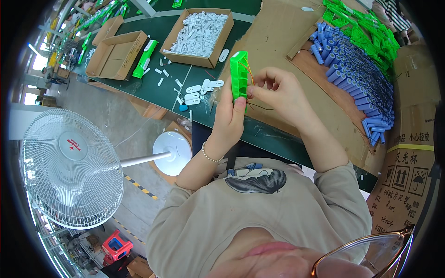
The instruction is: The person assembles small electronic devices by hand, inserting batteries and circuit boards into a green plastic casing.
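Observation:
Upright in front of me is a long bright green plastic housing (238, 76) with open compartments along its side. My left hand (231, 115) is closed round its lower end, thumb on the near face. Thin orange and yellow wires (249, 69) loop out along the housing's right side. My right hand (282, 92) is closed in a pinch at the housing's lower right edge, beside these wires. Its fingertips hide whatever they hold. A dark thin wire (262, 107) sticks out below the right hand.
White oval plastic covers (192, 96) lie left of my hands, near a box of small white parts (204, 34). An open carton (116, 55) and another green housing (144, 60) stand farther left. Blue cylindrical cells (352, 78) and green housings (366, 32) are piled right. A fan (72, 169) stands left.

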### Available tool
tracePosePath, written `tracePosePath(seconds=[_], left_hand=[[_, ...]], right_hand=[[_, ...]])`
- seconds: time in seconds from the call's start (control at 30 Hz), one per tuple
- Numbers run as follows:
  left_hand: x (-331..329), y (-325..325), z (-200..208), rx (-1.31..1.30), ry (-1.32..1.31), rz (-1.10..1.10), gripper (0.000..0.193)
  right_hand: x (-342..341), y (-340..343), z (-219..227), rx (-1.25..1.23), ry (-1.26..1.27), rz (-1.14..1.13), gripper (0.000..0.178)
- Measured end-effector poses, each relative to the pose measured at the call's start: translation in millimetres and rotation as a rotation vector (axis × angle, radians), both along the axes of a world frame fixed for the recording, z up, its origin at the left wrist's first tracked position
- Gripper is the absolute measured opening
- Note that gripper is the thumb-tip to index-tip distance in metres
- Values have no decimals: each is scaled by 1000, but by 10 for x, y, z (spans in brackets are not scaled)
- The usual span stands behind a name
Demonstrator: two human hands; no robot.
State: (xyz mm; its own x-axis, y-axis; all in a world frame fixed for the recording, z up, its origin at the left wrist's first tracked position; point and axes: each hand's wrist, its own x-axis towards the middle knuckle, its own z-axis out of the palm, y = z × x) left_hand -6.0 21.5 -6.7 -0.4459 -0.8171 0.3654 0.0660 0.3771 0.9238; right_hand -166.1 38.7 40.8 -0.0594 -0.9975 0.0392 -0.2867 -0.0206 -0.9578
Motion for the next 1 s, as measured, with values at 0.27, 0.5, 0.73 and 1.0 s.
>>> tracePosePath(seconds=[0.27,0.5,0.73,1.0], left_hand=[[-41,-28,-132,39,96,93,44],[-38,-72,-109,147,73,5,42],[-11,-59,-73,492,331,-181,41],[15,-80,-128,606,440,-310,42]], right_hand=[[146,120,-54,-11,123,105,15],[155,213,-116,-126,266,107,16],[-1136,-299,-309,-103,897,-630,21],[-1540,-628,-744,202,1093,-543,18]])
